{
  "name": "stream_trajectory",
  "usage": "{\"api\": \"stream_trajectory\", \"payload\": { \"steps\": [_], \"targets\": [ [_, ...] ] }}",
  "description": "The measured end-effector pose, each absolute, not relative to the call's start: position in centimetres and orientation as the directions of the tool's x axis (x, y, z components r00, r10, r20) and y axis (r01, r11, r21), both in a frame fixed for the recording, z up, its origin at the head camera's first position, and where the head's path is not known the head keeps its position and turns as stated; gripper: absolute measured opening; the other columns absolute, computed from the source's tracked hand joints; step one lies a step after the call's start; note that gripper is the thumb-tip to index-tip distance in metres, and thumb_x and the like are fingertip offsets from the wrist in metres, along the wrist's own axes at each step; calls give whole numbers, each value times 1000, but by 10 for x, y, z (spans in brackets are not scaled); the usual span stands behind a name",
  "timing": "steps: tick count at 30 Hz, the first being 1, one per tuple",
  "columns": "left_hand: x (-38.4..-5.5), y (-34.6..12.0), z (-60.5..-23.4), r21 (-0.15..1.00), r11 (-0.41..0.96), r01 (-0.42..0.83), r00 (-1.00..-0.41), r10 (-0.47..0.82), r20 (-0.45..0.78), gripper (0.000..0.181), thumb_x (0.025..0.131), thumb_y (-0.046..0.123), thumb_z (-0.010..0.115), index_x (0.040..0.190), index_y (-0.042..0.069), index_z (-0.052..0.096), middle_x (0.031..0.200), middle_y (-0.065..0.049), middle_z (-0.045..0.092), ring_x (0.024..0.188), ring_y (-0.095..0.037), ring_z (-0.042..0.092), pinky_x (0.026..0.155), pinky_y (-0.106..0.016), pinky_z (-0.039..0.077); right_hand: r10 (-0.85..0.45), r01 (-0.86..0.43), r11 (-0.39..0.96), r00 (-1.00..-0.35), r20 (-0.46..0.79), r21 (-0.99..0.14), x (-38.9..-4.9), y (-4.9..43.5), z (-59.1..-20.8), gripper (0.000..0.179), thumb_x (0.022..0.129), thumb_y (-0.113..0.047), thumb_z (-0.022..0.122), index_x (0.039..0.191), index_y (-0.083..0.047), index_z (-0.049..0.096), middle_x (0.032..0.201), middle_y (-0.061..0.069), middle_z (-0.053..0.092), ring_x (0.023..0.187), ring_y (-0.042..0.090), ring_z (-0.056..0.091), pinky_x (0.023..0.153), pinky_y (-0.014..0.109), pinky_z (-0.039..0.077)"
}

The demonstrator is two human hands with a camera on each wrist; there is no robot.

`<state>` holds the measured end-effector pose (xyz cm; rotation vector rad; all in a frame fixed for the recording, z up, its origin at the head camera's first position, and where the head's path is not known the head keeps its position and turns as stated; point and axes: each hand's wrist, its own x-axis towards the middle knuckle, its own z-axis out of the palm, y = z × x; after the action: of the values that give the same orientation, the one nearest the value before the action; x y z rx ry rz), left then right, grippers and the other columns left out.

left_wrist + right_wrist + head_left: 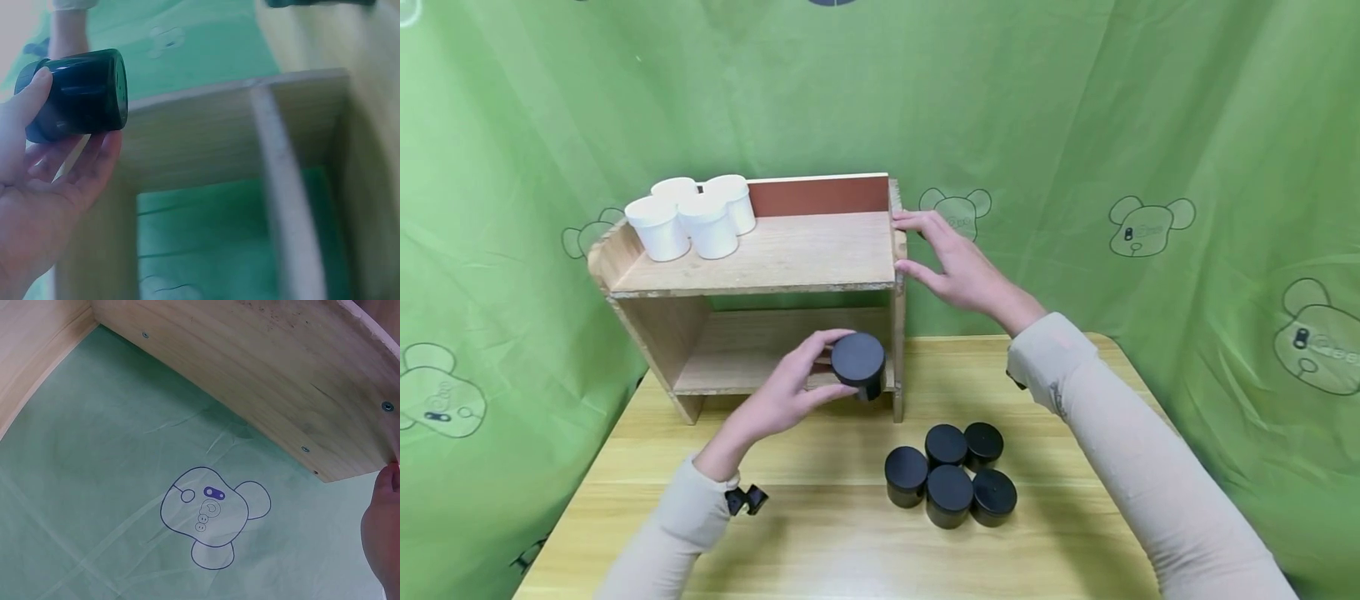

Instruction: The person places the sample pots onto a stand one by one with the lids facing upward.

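My left hand (784, 390) holds a black lidded jar (857, 360) between thumb and fingers, in front of the lower level of a wooden shelf (760, 390). In the left wrist view the jar (84, 94) lies sideways across the picture, with the thumb on its near side and fingers beneath. My right hand (958, 267) holds the upper right side panel of the shelf, fingers over its top edge and thumb lower near the front. Only part of that hand (382, 531) shows in the right wrist view, at the panel's (262, 381) edge.
Several white lidded tubs (709, 225) stand grouped at the left of the upper level. More black jars (950, 492) stand close together on the wooden table (820, 533), in front and right of the shelf. A green curtain (1015, 108) hangs behind and on both sides.
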<state>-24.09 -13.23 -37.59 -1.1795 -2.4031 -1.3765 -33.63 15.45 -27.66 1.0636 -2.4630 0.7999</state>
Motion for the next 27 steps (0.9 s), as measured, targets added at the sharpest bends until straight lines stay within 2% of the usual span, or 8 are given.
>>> {"api": "stream_trajectory", "payload": {
  "steps": [13,16,23,27],
  "targets": [
    [-246,-155,-315,628,305,716,-689,453,566,69,89,-3,78,149,2,45,143,-17,57,124,-29,61,104,-32,56,-549,-754,546,-652,523,-366,-336,156,-279,55,102,-30,65,150,-15,43,164,6,38,150,33,37,124,57,31],
    [-249,-159,-301,627,315,712,-697,421,580,69,89,-5,76,149,1,44,142,-19,58,124,-30,61,105,-34,56,-549,-755,543,-650,526,-367,-337,156,-279,55,103,-30,65,151,-15,43,164,5,37,151,33,38,124,57,30],
    [-268,-166,-275,648,322,690,-723,332,605,64,93,1,74,150,8,45,141,-12,57,127,-26,58,106,-46,54,-543,-753,543,-652,529,-372,-336,157,-280,54,103,-30,65,150,-15,43,164,4,37,150,33,38,124,58,31],
    [-283,-170,-267,668,324,670,-742,270,614,64,94,2,74,150,8,44,141,-13,56,126,-27,57,108,-48,53,-546,-754,541,-651,527,-372,-337,158,-280,55,103,-30,65,150,-15,43,164,5,37,150,34,38,124,58,31]
  ]
}}
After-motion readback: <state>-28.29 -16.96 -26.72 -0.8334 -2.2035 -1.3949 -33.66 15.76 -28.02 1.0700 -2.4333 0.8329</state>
